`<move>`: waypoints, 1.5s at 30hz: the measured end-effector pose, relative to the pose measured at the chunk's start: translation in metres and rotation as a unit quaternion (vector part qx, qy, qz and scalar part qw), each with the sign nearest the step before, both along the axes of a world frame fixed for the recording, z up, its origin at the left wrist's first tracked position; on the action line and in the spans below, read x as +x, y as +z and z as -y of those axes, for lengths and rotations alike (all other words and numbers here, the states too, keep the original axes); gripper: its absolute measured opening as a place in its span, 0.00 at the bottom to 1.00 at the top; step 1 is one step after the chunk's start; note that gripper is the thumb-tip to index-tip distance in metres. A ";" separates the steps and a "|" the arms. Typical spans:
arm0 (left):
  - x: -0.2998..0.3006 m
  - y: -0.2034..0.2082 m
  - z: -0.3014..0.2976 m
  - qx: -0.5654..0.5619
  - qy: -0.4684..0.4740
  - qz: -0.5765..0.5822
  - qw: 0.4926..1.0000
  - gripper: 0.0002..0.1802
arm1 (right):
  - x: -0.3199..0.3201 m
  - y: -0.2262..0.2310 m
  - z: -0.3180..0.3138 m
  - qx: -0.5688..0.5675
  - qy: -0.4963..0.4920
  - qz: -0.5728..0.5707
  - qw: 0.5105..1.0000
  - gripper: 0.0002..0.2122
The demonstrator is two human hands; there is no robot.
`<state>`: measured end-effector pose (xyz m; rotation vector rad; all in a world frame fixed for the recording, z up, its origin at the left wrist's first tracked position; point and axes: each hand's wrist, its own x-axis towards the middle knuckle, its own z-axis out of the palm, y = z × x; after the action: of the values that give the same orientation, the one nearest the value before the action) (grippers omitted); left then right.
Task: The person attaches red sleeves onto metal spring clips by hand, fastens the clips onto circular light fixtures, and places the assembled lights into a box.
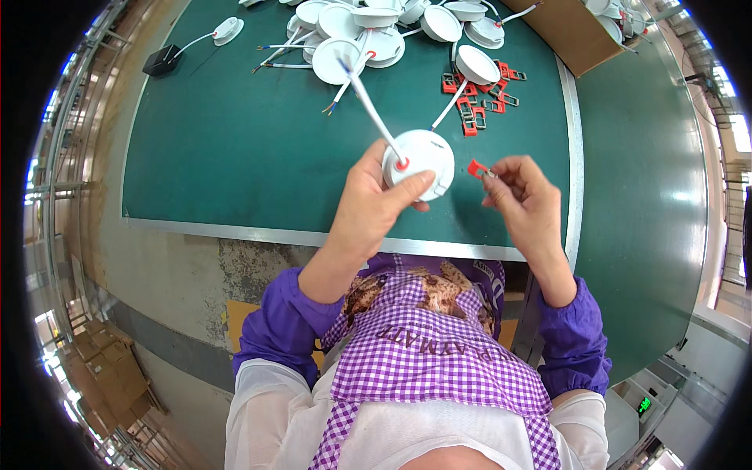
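Observation:
My left hand [374, 200] grips a round white downlight housing [427, 153] by its edge, thumb across its face. A white cable [370, 108] rises from a red grommet on that housing, its far end blurred. To the right, apart from the housing, my right hand [526, 196] pinches a small red clip with a metal part [477, 168] between thumb and fingers. Beyond my hands lies a loose pile of red and metal clips [470, 110]. Another white downlight [478, 65] with a cable rests by that pile.
Several white downlights [337, 59] with cables are heaped at the far side of the green table [235, 157]. A black box [161, 60] wired to a small white disc [228, 30] sits at far left. A cardboard box [576, 35] stands far right, beside another green surface [642, 196].

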<state>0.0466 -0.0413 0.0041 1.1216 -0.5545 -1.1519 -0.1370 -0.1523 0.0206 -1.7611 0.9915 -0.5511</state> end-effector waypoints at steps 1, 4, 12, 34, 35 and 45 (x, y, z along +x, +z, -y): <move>-0.005 0.000 -0.002 0.013 0.009 0.003 1.000 0.23 | 0.006 0.004 0.002 -0.013 -0.008 0.018 1.000 0.06; -0.016 -0.002 -0.004 0.026 0.010 0.049 0.998 0.24 | 0.021 0.015 -0.004 -0.083 -0.017 0.035 0.996 0.08; -0.027 -0.007 -0.004 0.003 0.036 0.128 0.991 0.18 | 0.021 0.014 -0.021 -0.216 0.035 0.018 0.976 0.08; -0.025 0.012 -0.015 -0.039 -0.067 0.289 0.954 0.16 | 0.002 0.020 -0.030 -0.144 0.042 0.040 0.988 0.18; -0.028 0.010 -0.016 -0.066 -0.057 0.294 0.952 0.16 | -0.002 0.024 -0.033 -0.086 0.043 0.039 0.995 0.19; -0.046 0.016 -0.043 -0.031 -0.158 0.166 0.973 0.18 | -0.040 0.032 -0.057 0.048 0.066 -0.002 0.997 0.21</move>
<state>0.0002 0.0015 0.0203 1.2099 -1.0521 -1.2124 -0.1766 -0.0953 0.0529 -1.7270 0.8825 -0.4101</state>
